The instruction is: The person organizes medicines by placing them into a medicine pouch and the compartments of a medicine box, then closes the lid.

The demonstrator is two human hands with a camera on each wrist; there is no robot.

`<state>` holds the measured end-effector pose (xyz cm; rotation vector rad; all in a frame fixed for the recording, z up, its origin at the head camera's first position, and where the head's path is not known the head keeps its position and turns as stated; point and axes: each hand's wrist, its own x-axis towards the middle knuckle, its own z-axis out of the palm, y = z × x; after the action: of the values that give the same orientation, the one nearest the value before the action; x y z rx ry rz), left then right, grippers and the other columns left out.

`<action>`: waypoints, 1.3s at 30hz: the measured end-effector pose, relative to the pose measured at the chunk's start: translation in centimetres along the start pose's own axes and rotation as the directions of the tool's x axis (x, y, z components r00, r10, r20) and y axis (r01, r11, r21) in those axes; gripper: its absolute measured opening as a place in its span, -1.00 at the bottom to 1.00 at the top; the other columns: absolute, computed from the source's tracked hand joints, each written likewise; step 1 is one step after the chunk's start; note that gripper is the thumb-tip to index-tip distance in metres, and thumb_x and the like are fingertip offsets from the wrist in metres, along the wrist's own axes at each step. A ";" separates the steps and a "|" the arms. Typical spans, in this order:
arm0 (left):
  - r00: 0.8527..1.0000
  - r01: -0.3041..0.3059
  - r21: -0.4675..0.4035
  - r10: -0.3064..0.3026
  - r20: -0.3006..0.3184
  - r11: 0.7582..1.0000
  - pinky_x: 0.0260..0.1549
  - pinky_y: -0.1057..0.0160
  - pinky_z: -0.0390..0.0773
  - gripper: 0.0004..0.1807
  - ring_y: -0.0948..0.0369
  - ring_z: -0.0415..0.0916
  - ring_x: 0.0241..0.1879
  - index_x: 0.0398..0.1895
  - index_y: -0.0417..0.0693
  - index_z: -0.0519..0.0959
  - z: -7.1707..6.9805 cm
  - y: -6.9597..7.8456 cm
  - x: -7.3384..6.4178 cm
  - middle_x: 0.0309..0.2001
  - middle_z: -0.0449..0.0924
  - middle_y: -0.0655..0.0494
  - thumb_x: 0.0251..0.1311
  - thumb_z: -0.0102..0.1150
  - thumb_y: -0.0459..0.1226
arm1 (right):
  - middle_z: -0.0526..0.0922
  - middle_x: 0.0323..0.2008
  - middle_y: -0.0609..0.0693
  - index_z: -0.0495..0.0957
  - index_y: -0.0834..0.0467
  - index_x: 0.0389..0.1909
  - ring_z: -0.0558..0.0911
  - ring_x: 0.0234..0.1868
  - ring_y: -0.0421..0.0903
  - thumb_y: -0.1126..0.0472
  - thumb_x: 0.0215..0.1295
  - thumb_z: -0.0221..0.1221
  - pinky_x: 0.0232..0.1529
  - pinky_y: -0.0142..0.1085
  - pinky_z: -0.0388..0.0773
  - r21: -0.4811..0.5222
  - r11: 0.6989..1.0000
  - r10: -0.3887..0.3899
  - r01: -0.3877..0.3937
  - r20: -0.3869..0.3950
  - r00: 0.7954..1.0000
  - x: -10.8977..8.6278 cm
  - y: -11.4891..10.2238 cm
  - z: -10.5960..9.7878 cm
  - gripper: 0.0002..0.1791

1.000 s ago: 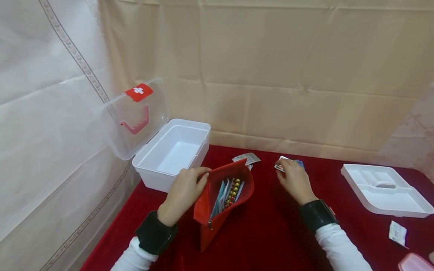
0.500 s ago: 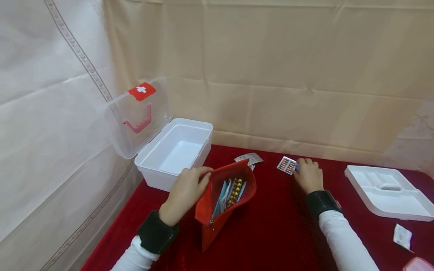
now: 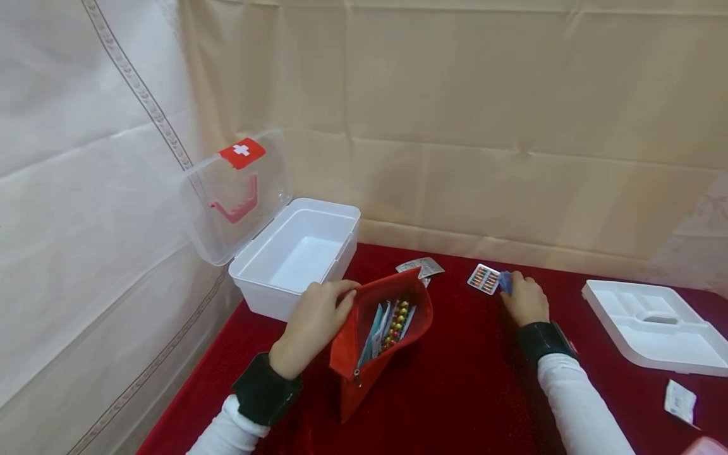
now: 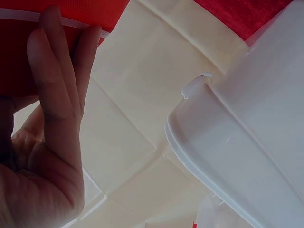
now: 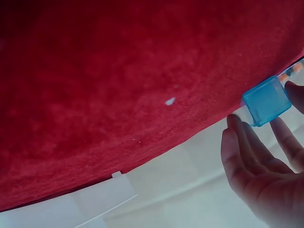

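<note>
My left hand pinches the upper edge of a red zip pouch, holding its mouth open. Inside the pouch stand a blister strip of yellow and red pills and several flat packets. At the back of the table, my right hand holds a small translucent blue box between thumb and fingers; a white part shows at one end of it. Just left of that box lies a blister pack of red-and-green capsules, flat on the cloth.
A white first-aid box stands at the left, its clear lid raised. Behind the pouch lie silver blister packs. To the right are a white compartment tray, a small packet and a pink object cut off by the frame.
My right hand has shifted right, off the capsule blister pack and onto the blue box, leaving the pack in plain sight. The left hand keeps its hold on the pouch.
</note>
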<state>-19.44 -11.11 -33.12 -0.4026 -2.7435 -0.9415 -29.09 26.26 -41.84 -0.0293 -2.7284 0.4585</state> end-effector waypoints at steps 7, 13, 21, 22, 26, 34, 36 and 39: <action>1.000 0.001 -0.011 -0.001 0.004 1.000 -0.55 0.41 0.58 -0.75 0.32 0.58 -0.52 -0.09 -0.02 0.61 0.0 0.1 0.0 -0.34 0.67 0.05 0.17 0.13 -0.22 | 0.46 -0.33 0.46 0.32 0.46 -0.20 0.51 -0.34 0.35 0.38 -0.01 0.10 -0.37 0.15 0.46 0.041 0.999 0.005 -0.004 -0.017 1.000 -0.3 0.0 -0.3 -0.66; 1.000 -0.002 -0.011 0.002 0.012 1.000 -0.57 0.44 0.56 -0.75 0.35 0.56 -0.55 -0.09 -0.02 0.61 -0.1 0.1 -0.1 -0.34 0.67 0.06 0.18 0.12 -0.22 | 0.48 -0.37 0.44 0.35 0.44 -0.23 0.50 -0.37 0.37 0.42 -0.07 0.03 -0.40 0.17 0.43 0.076 0.997 0.027 -0.020 -0.088 0.996 -0.7 -0.3 -0.6 -0.69; 1.000 0.014 -0.022 -0.013 0.027 1.000 -0.60 0.45 0.55 -0.74 0.36 0.55 -0.58 -0.07 -0.03 0.60 -0.1 0.2 -0.1 -0.33 0.67 0.04 0.18 0.12 -0.22 | 0.50 -0.31 0.42 0.38 0.42 -0.14 0.52 -0.31 0.36 0.43 -0.07 0.02 -0.39 0.15 0.44 0.097 0.995 0.016 -0.005 -0.103 0.995 -1.5 -1.2 -0.9 -0.63; 0.999 0.015 -0.022 -0.014 0.029 1.000 -0.60 0.45 0.55 -0.74 0.36 0.55 -0.58 -0.07 -0.03 0.60 -0.1 0.2 -0.1 -0.33 0.67 0.04 0.18 0.12 -0.22 | 0.50 -0.29 0.42 0.38 0.42 -0.13 0.52 -0.30 0.35 0.43 -0.06 0.02 -0.39 0.15 0.45 0.096 0.995 0.004 0.006 -0.101 0.995 -1.6 -1.4 -1.0 -0.63; 1.000 0.015 -0.023 -0.014 0.024 1.000 -0.59 0.45 0.55 -0.74 0.36 0.55 -0.57 -0.07 -0.03 0.60 -0.1 0.2 -0.1 -0.33 0.67 0.05 0.18 0.12 -0.23 | 0.49 -0.25 0.41 0.38 0.43 -0.11 0.49 -0.25 0.34 0.47 -0.03 -0.03 -0.33 0.12 0.44 0.103 0.992 -0.062 0.071 -0.084 0.995 -2.0 -2.5 -1.5 -0.63; 0.999 0.028 -0.031 -0.028 0.025 0.999 -0.61 0.45 0.55 -0.74 0.36 0.55 -0.58 -0.06 -0.02 0.59 -0.1 0.2 -0.1 -0.32 0.66 0.04 0.17 0.12 -0.22 | 0.45 -0.13 0.35 0.36 0.40 -0.08 0.42 -0.16 0.31 0.54 0.06 -0.11 -0.19 0.13 0.39 0.175 0.958 -0.212 0.229 -0.108 0.971 -3.4 -5.4 -2.9 -0.66; 0.999 0.027 -0.029 -0.026 0.022 0.999 -0.61 0.46 0.55 -0.74 0.36 0.55 -0.58 -0.07 -0.02 0.60 0.0 0.2 -0.1 -0.32 0.66 0.04 0.18 0.12 -0.22 | 0.45 -0.12 0.33 0.35 0.39 -0.07 0.41 -0.15 0.29 0.56 0.05 -0.11 -0.17 0.10 0.38 0.185 0.946 -0.245 0.264 -0.123 0.962 -3.9 -6.3 -3.5 -0.64; 1.000 0.020 -0.030 -0.019 0.017 0.999 -0.61 0.45 0.55 -0.74 0.35 0.56 -0.58 -0.08 -0.03 0.60 0.0 0.2 -0.1 -0.32 0.66 0.04 0.18 0.12 -0.23 | 0.46 -0.13 0.28 0.34 0.36 -0.06 0.41 -0.13 0.23 0.60 0.04 -0.10 -0.13 0.06 0.39 0.200 0.921 -0.309 0.334 -0.146 0.940 -4.7 -7.7 -4.2 -0.61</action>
<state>-19.30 -10.98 -32.98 -0.3917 -2.7564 -0.9893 -22.82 19.88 -37.34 0.4338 -2.4899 0.6384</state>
